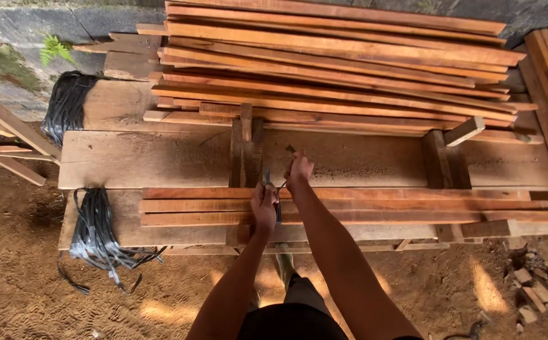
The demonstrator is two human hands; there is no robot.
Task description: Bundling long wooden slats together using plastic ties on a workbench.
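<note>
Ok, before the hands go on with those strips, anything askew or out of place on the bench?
Mostly the stack of strips at the back: loosely piled, ends fanned out unevenly. One short offcut sits angled across its right edge. A black strap bundle droops off the bench's left end. The three strips by the hands lie parallel.
</note>
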